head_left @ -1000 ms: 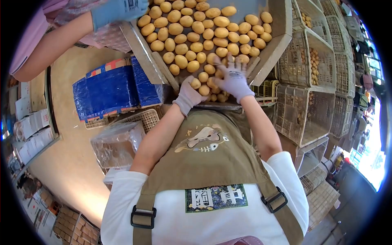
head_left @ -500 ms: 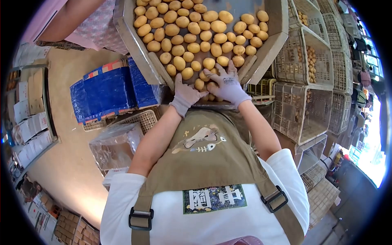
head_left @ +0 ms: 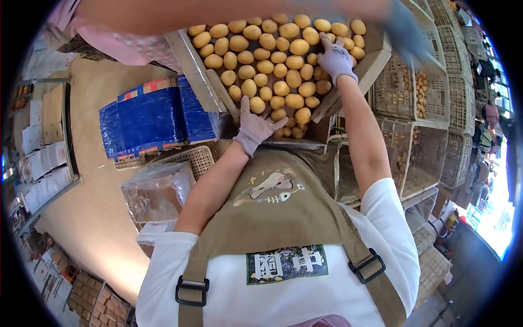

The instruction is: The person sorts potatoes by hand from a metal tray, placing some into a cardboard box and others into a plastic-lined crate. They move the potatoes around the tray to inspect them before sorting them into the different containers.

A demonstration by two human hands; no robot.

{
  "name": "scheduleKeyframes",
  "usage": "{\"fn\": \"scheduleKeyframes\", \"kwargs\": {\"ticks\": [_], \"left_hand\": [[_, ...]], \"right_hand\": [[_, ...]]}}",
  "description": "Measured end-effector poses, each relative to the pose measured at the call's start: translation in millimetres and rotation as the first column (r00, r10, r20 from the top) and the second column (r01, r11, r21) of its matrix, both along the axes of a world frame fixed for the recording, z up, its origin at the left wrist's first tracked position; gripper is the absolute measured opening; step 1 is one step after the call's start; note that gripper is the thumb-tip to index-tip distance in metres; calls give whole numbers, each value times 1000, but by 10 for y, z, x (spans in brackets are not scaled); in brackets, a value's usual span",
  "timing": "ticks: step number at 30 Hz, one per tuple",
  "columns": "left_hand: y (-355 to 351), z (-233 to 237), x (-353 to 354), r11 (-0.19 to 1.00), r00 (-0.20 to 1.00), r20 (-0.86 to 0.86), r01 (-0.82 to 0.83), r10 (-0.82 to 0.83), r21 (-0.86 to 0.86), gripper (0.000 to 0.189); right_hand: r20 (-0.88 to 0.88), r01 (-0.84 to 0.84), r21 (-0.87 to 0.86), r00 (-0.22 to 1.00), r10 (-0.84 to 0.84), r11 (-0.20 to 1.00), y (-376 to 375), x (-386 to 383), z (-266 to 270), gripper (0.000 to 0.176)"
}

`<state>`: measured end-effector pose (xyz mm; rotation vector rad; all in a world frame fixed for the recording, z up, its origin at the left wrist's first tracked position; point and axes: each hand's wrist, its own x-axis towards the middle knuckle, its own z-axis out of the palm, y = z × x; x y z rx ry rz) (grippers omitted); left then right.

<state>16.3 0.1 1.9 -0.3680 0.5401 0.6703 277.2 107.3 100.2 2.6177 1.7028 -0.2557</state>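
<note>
Many round yellow-brown fruits (head_left: 265, 66) lie on a sorting tray with wooden side boards (head_left: 192, 68). At the tray's narrow near end, my left hand (head_left: 255, 128), in a pale glove, has its thumb and fingers spread beside a few fruits (head_left: 296, 131) gathered in the outlet. My right hand (head_left: 336, 59), gloved too, reaches over the tray's right part with fingers apart, touching the fruits there. I cannot make out anything held in either hand.
A co-worker's bare arm (head_left: 218, 15) crosses the tray's far side, its blue-gloved hand (head_left: 407, 30) blurred at upper right. Stacked plastic crates (head_left: 419, 147) stand right. Left are a blue wrapped box (head_left: 143, 122) and a plastic-covered carton (head_left: 158, 191).
My right hand has moved from the outlet up and right over the fruits. The co-worker's arm now stretches across the far side. My left hand stays near the outlet.
</note>
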Motion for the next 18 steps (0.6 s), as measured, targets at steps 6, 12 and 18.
{"fn": "scheduleKeyframes", "kwargs": {"ticks": [6,12,18], "left_hand": [[16,25,-7,997,999,-19,-32,30,-67,89],[36,-102,-19,999,997,72,-26,24,22,86],[26,51,23,1000,1000,6,-4,4,4,82]], "right_hand": [[-273,18,273,960,59,962,-271,31,-7,40],[-187,-40,625,962,199,780,-2351,-59,171,44],[-123,9,500,990,61,866,-2139,-239,291,37]]}}
